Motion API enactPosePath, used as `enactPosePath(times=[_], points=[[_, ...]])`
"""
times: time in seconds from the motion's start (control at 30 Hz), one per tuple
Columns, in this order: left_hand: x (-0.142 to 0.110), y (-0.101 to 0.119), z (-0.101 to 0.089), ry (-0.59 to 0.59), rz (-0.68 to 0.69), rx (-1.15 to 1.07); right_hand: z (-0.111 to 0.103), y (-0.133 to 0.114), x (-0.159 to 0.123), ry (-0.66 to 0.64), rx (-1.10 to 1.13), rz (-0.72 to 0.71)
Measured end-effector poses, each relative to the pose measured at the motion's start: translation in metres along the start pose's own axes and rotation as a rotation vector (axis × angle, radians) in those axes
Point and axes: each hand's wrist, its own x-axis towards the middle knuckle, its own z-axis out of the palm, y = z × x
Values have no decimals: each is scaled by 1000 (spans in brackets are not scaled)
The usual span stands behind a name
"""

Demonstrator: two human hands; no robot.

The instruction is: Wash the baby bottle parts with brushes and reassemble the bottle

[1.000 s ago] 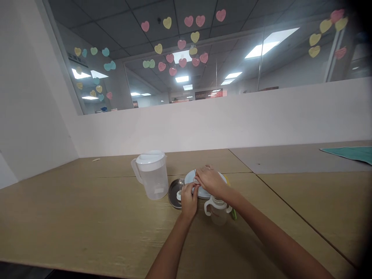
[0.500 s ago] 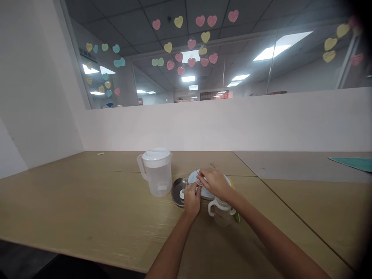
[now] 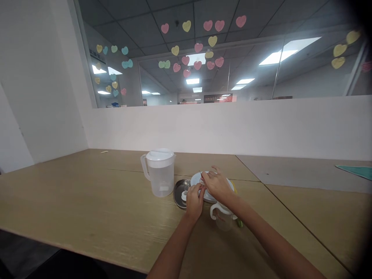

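My left hand [image 3: 194,200] and my right hand [image 3: 217,186] meet over a pale blue round plate [image 3: 196,179] on the wooden table [image 3: 87,201]. Both pinch a small clear part between their fingertips; I cannot make out what it is. A thin stick rises from the pinch. Just below my right wrist stands a clear baby cup with white handles [image 3: 222,219]. A dark metal dish [image 3: 178,189] with a small white piece in it lies left of my left hand.
A clear plastic pitcher with a white lid [image 3: 159,173] stands left of the dish. A green and yellow item [image 3: 238,222] peeks out behind the cup. A teal cloth [image 3: 356,170] lies at the far right. A white partition runs behind the table.
The hands stay together over the plate, fingers shifting slightly. The view has drifted left, so everything sits a little farther right in the picture.
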Motion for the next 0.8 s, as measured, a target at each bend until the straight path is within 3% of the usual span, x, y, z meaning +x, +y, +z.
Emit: enactPosePath(times=[0.3,0.5,0.8], points=[[1,-1,1,27,24,-22,-1,3,0,87,-10,50],[0,-2,2,27,27,-68,-1,0,0,106,127,101],[-3,-6,9,-10,-8,-217,-11,11,4,-76,402,152]])
